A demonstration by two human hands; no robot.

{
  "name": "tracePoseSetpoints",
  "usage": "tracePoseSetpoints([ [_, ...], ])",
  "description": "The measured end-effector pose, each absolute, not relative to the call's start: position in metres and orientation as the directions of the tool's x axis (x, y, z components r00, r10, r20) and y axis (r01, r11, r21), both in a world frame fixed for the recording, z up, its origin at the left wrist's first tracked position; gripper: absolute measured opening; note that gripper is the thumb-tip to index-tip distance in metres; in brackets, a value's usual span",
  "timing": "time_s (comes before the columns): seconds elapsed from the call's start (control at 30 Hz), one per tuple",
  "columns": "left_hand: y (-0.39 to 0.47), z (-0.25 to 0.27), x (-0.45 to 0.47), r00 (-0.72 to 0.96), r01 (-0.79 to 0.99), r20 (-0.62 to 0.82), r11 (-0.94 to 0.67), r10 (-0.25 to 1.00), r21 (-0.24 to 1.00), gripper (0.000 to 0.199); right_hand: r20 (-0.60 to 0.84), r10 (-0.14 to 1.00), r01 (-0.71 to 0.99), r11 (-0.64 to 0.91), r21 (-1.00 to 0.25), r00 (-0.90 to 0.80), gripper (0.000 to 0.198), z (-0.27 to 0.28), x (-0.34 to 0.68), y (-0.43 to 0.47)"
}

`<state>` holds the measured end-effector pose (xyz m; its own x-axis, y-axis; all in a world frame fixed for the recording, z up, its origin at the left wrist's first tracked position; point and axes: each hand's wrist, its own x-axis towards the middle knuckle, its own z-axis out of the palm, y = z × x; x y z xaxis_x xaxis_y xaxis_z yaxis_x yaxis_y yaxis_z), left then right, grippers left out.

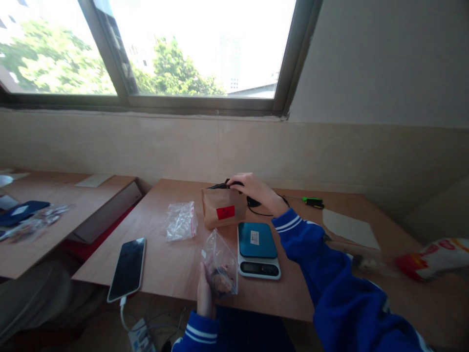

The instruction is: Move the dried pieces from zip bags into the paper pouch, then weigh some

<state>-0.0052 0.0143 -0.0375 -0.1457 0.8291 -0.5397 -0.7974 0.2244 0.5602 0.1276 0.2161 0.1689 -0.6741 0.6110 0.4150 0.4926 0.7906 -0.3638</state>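
Observation:
At the front edge of the table, my left hand (205, 291) grips a clear zip bag (222, 274) by its side; brownish pieces lie in its bottom. My right hand (249, 185) reaches forward to the mouth of a standing brown paper bag (212, 208) with a red label. Its fingers are curled at the bag's dark opening, and what they hold there is hidden. Between my arms lies a kitchen scale (258, 242) with a blue-green plate and white body. Left of the paper bag lies a flat clear plastic zip bag (181, 221).
A phone (127, 269) on a charging cable lies at the left edge. Farther right are a green-and-black screwdriver (312, 201), a pale sheet (350, 229) and a red-and-white package (436, 256). Another table (91, 195) stands left across a gap, with a person's leg (40, 298) below.

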Motion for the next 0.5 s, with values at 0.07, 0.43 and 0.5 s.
tracePoseSetpoints([
  [0.07,0.014,-0.036,-0.006,-0.151,-0.797,-0.54,0.221,0.828,0.562,0.048,0.398,0.595,0.467,0.8,-0.376,-0.699,0.019,0.171,0.131,0.215],
  [0.43,0.014,-0.022,-0.003,-0.148,-0.799,-0.59,0.255,0.794,0.544,0.048,0.264,0.541,0.467,0.833,-0.296,-0.798,0.043,0.18,0.13,0.224],
  [0.5,0.015,-0.021,-0.003,-0.152,-0.791,-0.578,0.252,0.802,0.558,0.051,0.205,0.529,0.454,0.831,-0.322,-0.823,0.042,0.183,0.127,0.227],
])
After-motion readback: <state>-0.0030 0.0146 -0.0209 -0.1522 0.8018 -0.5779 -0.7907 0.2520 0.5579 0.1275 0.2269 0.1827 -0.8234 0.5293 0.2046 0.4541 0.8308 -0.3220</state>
